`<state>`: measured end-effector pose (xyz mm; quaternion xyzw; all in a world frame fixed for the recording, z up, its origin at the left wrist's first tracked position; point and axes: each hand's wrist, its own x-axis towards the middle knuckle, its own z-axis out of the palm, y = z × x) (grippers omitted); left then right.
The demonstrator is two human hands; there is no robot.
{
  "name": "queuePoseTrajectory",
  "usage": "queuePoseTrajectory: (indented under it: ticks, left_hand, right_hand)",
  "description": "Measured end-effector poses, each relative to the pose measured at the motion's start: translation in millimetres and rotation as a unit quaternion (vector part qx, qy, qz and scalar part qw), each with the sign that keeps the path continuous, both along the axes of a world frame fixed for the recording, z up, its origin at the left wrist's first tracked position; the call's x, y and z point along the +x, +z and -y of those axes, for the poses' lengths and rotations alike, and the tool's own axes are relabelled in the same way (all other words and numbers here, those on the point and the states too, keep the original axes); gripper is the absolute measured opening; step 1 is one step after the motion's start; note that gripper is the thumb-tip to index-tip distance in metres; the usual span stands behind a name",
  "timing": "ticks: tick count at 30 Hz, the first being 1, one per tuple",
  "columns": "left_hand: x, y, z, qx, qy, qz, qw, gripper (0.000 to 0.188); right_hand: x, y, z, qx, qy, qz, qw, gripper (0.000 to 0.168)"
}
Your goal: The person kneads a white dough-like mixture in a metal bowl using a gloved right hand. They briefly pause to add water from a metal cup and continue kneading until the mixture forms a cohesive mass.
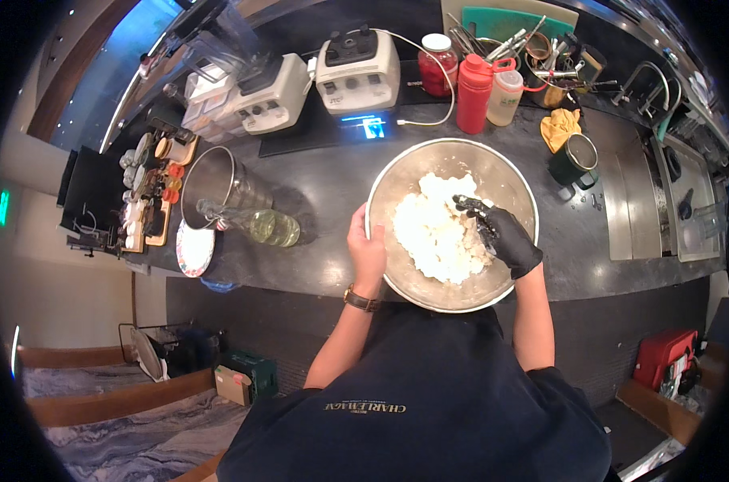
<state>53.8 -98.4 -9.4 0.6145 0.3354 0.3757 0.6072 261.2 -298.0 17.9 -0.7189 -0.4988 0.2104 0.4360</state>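
Observation:
A wide stainless steel mixing bowl sits at the counter's front edge, close against my body. Inside lies a lumpy white dough-like mass, so bright that its surface detail is partly lost. My bare left hand grips the bowl's left rim, with the thumb over the edge and a watch on the wrist. Over the right part of the mass is my right hand in a black glove. White bits cling to its fingers, which are spread a little apart with nothing plainly held. The mass beneath the palm is hidden.
Left of the bowl, a glass swing-top bottle stands near a metal bucket and patterned plate. Behind are two blender bases, a red bottle and a lidded jar. A sink is right.

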Motion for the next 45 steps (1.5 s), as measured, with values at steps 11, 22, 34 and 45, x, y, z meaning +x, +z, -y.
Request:
queuePoseTrajectory:
  ticks: [11, 22, 34, 45]
  left_hand:
    - [2.9, -0.7, -4.5, -0.013, -0.001, -0.008, 1.000, 0.040]
    - [1.7, 3.0, -1.4, -0.043, -0.001, 0.002, 0.999, 0.041]
    - [2.9, -1.5, -6.5, -0.039, -0.009, 0.007, 0.999, 0.042]
    - [1.8, 0.8, -4.6, -0.037, -0.022, 0.030, 0.999, 0.042]
  right_hand:
    - [-3.4, 34.7, 3.0, 0.014, 0.049, 0.101, 0.994, 0.034]
    - [-8.9, 24.8, -1.3, -0.060, -0.022, 0.014, 0.998, 0.030]
    - [-7.0, 20.4, 1.5, -0.042, 0.082, 0.107, 0.990, 0.055]
    - [-10.2, 21.6, -6.1, -0.007, 0.030, -0.040, 0.999, 0.088]
